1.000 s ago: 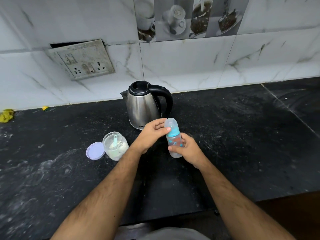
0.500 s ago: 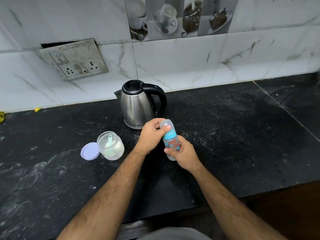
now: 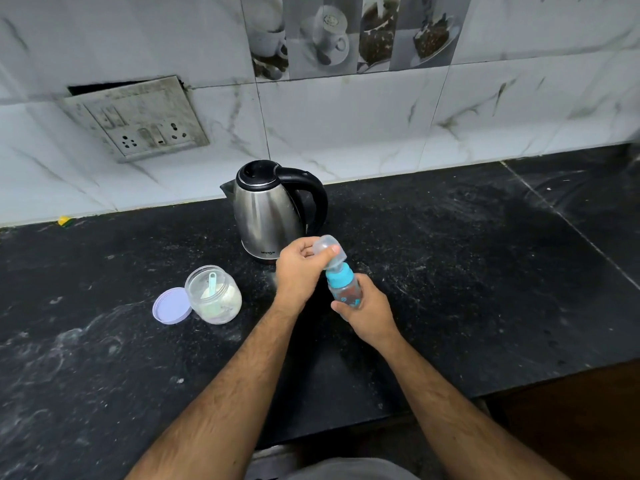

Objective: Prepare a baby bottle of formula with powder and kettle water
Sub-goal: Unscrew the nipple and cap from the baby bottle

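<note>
A small clear baby bottle [image 3: 346,292] with a blue collar is held above the black counter [image 3: 467,271], tilted a little to the left. My right hand [image 3: 367,311] grips its body. My left hand [image 3: 299,268] pinches the clear dome cap [image 3: 329,247] at the bottle's top. Just behind the hands stands a steel kettle [image 3: 266,213] with a black lid and handle. An open clear jar of white powder [image 3: 214,299] with a pale green scoop inside sits to the left, its lilac lid [image 3: 171,305] lying beside it.
A tiled wall runs along the back of the counter, with a loose switch-and-socket plate [image 3: 138,119] at the left. A small yellow scrap [image 3: 64,220] lies at the wall's foot. The counter's front edge is near my body.
My left hand has closed further over the dome cap and the bottle leans more to the left. The view has shifted slightly; kettle and jar have stayed put.
</note>
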